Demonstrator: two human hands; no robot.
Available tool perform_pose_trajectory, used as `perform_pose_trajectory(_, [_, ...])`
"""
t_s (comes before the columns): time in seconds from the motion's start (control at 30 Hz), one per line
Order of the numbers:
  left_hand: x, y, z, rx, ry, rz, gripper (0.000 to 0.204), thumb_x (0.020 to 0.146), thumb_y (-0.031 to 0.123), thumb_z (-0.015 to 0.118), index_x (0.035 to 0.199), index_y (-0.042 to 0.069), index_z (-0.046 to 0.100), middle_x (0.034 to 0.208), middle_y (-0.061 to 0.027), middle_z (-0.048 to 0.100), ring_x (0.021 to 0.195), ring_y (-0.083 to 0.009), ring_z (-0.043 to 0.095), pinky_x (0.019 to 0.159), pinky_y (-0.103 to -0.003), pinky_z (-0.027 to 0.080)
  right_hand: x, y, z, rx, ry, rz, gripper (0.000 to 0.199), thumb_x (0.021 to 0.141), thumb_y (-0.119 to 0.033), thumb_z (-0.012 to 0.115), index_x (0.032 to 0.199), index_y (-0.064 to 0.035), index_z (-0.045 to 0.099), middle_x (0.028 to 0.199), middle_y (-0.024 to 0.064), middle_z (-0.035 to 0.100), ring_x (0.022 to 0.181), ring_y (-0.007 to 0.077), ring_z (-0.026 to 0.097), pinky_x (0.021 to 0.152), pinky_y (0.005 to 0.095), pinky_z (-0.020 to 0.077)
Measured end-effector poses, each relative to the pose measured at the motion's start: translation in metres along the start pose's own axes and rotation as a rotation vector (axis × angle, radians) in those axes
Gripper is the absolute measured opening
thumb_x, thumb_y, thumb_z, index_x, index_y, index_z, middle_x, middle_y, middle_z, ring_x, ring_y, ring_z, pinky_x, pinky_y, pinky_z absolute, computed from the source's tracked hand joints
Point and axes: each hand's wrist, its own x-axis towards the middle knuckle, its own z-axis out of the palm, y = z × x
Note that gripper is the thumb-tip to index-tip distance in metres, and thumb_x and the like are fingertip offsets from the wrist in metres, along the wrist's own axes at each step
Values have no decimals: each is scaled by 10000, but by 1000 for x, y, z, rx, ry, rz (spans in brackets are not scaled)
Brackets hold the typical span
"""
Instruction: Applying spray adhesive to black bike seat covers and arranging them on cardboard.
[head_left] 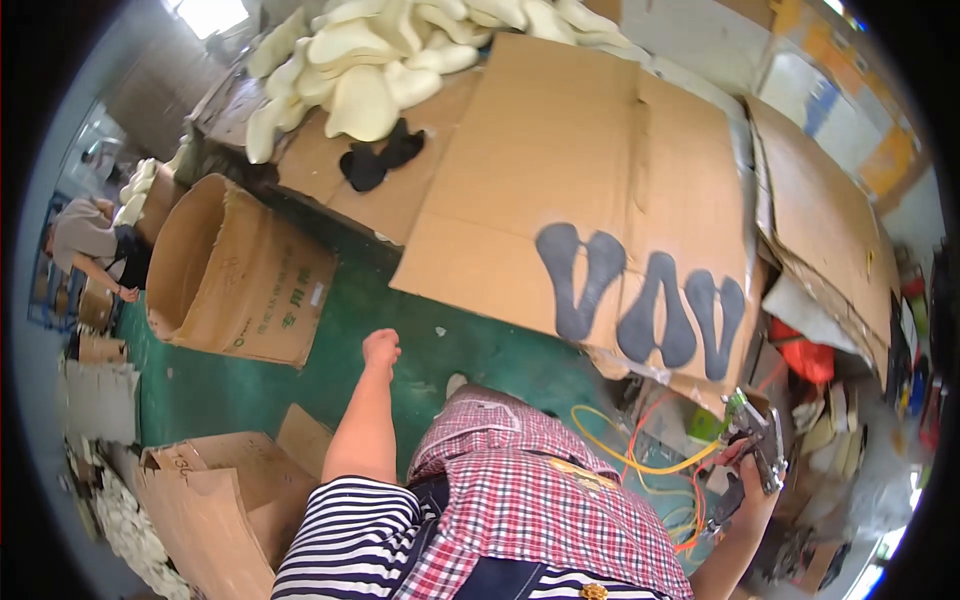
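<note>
My left hand (pixel 381 348) hangs over the green floor, fingers curled into a loose fist, with nothing seen in it. At the right, my right hand (pixel 742 462) is wrapped round a metal spray gun (pixel 768 440). A yellow air hose (pixel 650 468) loops close by it. Three dark grey, double-lobed flat pads lie in a row along the near edge of a large cardboard sheet (pixel 530 150): a left pad (pixel 574 300), a middle pad (pixel 660 310) and a right pad (pixel 712 330). The spray gun is just beyond the right pad, apart from it.
Cream foam pieces (pixel 365 100) are heaped at the back, near a black piece (pixel 382 157). A large round-mouthed carton (pixel 270 290) stands left; an open box (pixel 200 510) sits near left. Another person (pixel 85 235) works far left. Tangled hoses (pixel 685 520) hang near my right arm.
</note>
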Motion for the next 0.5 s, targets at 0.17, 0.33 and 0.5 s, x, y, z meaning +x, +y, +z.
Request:
perform_pose_trajectory(0.17, [77, 90, -35, -244, 167, 201, 101, 813, 80, 598, 898, 79, 653, 746, -17, 622, 560, -109, 544, 484, -236, 418, 28, -3, 86, 33, -132, 44, 450, 823, -397, 641, 996, 15, 585, 863, 106, 634, 777, 196, 630, 726, 327, 493])
perform_pose_trajectory(0.33, [186, 196, -28, -339, 168, 247, 111, 772, 78, 632, 866, 35, 672, 724, -42, 633, 599, -121, 561, 544, -254, 449, 58, -12, 192, 34, -217, 115, 460, 799, -364, 683, 1016, 29, 582, 862, 111, 631, 797, 204, 626, 736, 335, 496])
perform_pose_trajectory(0.5, [322, 268, -29, -110, 280, 290, 265, 778, 101, 609, 1020, 6, 661, 866, -117, 679, 773, -217, 641, 696, -335, 505, 78, -27, 268, 2, -267, 179, 593, 815, -301, 694, 1234, 47, 461, 896, 100, 620, 819, 186, 606, 768, 326, 470])
